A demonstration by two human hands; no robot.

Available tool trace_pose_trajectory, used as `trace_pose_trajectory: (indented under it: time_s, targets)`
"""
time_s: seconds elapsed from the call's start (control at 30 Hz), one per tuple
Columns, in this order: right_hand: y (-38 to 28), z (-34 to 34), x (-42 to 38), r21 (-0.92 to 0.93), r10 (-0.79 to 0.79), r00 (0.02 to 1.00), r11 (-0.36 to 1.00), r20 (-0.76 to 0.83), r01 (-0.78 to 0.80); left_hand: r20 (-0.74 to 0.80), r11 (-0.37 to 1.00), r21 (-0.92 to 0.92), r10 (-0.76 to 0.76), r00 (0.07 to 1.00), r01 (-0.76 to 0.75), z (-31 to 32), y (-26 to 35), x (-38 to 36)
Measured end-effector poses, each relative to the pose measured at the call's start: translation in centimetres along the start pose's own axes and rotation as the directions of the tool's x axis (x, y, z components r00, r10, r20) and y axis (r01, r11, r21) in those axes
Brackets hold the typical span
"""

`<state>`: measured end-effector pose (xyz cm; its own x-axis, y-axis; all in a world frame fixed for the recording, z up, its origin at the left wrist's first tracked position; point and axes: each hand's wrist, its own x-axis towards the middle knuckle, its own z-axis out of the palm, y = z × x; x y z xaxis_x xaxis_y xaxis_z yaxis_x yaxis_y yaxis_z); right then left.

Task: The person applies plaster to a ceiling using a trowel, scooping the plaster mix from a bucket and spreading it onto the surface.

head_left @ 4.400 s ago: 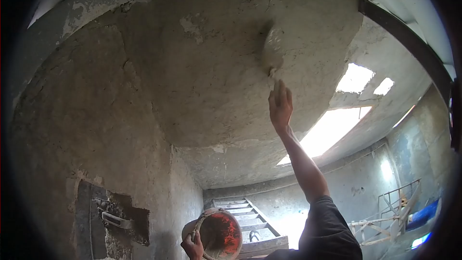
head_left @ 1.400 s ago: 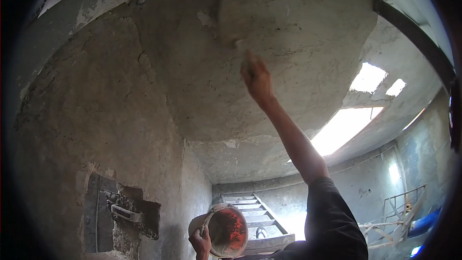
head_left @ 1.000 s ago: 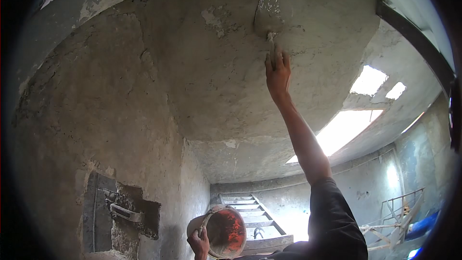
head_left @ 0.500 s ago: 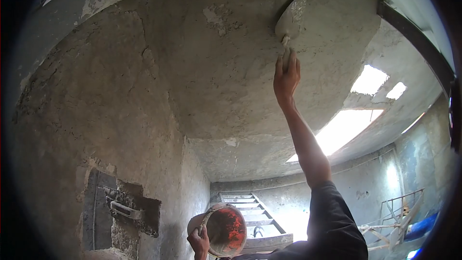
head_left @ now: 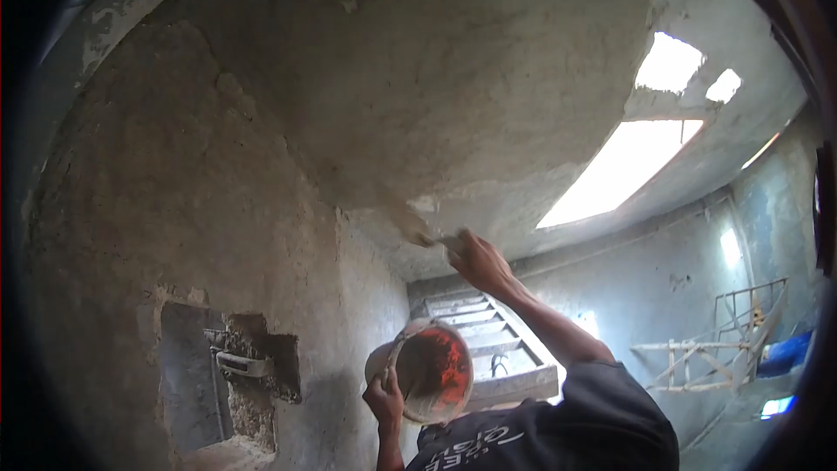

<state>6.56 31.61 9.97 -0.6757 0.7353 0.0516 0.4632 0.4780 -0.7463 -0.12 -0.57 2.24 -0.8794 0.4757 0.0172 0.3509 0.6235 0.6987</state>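
My right hand (head_left: 479, 260) is raised ahead of me, its fingers closed around the handle of a trowel (head_left: 408, 221). The trowel's blade is smeared by motion and overlaps the lower part of the rough plastered surface (head_left: 488, 105). Lower down, my left hand (head_left: 384, 397) grips a bucket (head_left: 427, 371) at its side, near the rim. The bucket is tilted with its mouth toward me. Red-orange patches and grey residue show on its inside.
A recess (head_left: 196, 375) with broken edges opens in the left wall. Behind the bucket stands a ladder (head_left: 475, 318). Bright openings (head_left: 619, 174) pierce the surface at right. A metal frame (head_left: 697, 362) and a blue object (head_left: 787, 354) are at far right.
My right hand has come down and left with the trowel, from high on the plastered surface to just above the bucket. The view has shifted; the left hand still holds the bucket.
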Motion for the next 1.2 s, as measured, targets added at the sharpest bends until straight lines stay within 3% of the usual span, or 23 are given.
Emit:
trace_pose_trajectory:
  time_s: [0.03,0.07,0.1,0.13,0.2,0.23,0.3,0.33,0.37,0.43,0.5,0.53,0.57,0.63,0.7,0.77,0.83,0.9,1.0,1.13,1.2]
  targets:
    - [2.2,0.5,-3.6,0.031,0.116,0.993,0.993,-0.005,-0.116,0.049,0.999,0.014,-0.04,0.998,0.039,0.2,-0.9,-0.2]
    - [3.6,0.3,-7.2,0.084,0.121,0.991,0.99,-0.061,-0.116,0.046,0.999,-0.01,-0.039,0.998,0.04,0.0,-0.2,-0.4]
    - [6.2,0.8,-10.9,0.16,0.311,0.95,0.939,-0.015,-0.305,0.045,0.999,-0.034,-0.037,0.998,0.039,-0.2,0.8,-0.2]
    - [7.5,0.3,-14.7,0.194,0.382,0.924,0.906,0.004,-0.375,0.051,0.999,-0.022,-0.034,0.998,0.035,0.0,1.1,0.2]
    - [8.2,-0.9,-21.3,0.133,0.493,0.867,0.857,0.073,-0.499,0.051,0.999,0.032,-0.003,0.999,0.001,0.2,1.4,-0.1]
    - [7.8,-1.8,-23.7,-0.001,0.579,0.797,0.809,0.172,-0.588,0.073,1.0,0.016,-0.004,0.997,0.002,0.0,2.3,0.0]
    - [8.1,-2.5,-27.4,0.018,0.63,0.72,0.749,0.29,-0.662,0.085,0.999,0.027,0.041,0.995,-0.043,0.1,3.4,0.3]
    - [8.4,-2.7,-28.8,0.052,0.57,0.758,0.788,0.316,-0.614,0.055,0.994,-0.012,0.106,0.993,-0.105,0.4,3.8,0.5]
    - [9.3,-2.4,-29.8,0.082,0.554,0.727,0.771,0.406,-0.632,0.025,0.987,-0.042,0.159,0.987,-0.158,0.5,4.2,0.5]
    - [9.7,-1.8,-31.0,-0.036,0.483,0.775,0.857,0.408,-0.515,0.074,0.988,-0.01,0.154,0.985,-0.153,0.0,5.2,0.6]
    - [10.5,-1.0,-31.9,0.082,0.327,0.873,0.922,0.361,-0.379,0.01,0.967,-0.118,0.229,0.973,-0.226,0.0,5.9,0.5]
    - [8.9,-1.7,-31.7,-0.005,0.349,0.863,0.928,0.366,-0.374,0.055,0.98,-0.054,0.194,0.98,-0.191,-0.4,6.2,0.6]
    - [7.7,-2.4,-29.8,-0.093,0.348,0.872,0.937,0.345,-0.337,0.077,0.983,-0.113,0.152,0.985,-0.143,-0.9,7.4,0.7]
    - [7.7,-2.9,-28.4,-0.257,0.358,0.822,0.929,0.442,-0.267,0.087,0.987,-0.046,0.157,0.984,-0.154,-1.6,7.5,0.4]
    - [8.1,-2.7,-27.0,-0.205,0.389,0.848,0.92,0.36,-0.335,0.111,0.971,-0.119,0.219,0.969,-0.206,-1.9,9.6,1.1]
    - [6.0,-4.4,-25.3,-0.267,0.39,0.867,0.911,0.311,-0.314,0.099,0.955,-0.161,0.266,0.959,-0.248,-2.2,10.9,1.0]
    - [5.9,-5.3,-24.2,-0.284,0.227,0.891,0.952,0.393,-0.117,0.091,0.937,-0.201,0.309,0.947,-0.287,-2.5,12.1,0.7]
    - [7.1,-4.6,-23.8,-0.277,0.234,0.895,0.952,0.38,-0.131,0.084,0.896,-0.164,0.429,0.9,-0.412,-2.7,13.3,0.7]
    - [7.0,-3.6,-23.2,-0.356,0.201,0.885,0.933,0.421,-0.042,0.052,0.869,-0.126,0.488,0.871,-0.479,-3.1,14.9,0.8]
    - [7.0,-3.8,-23.4,-0.29,0.12,0.862,0.956,0.493,0.032,0.035,0.857,-0.079,0.513,0.858,-0.509,-3.1,16.2,0.2]
    - [6.6,-4.4,-23.7,-0.15,-0.013,0.859,0.983,0.512,0.104,0.031,0.853,-0.085,0.519,0.854,-0.515,-2.9,16.7,-0.2]
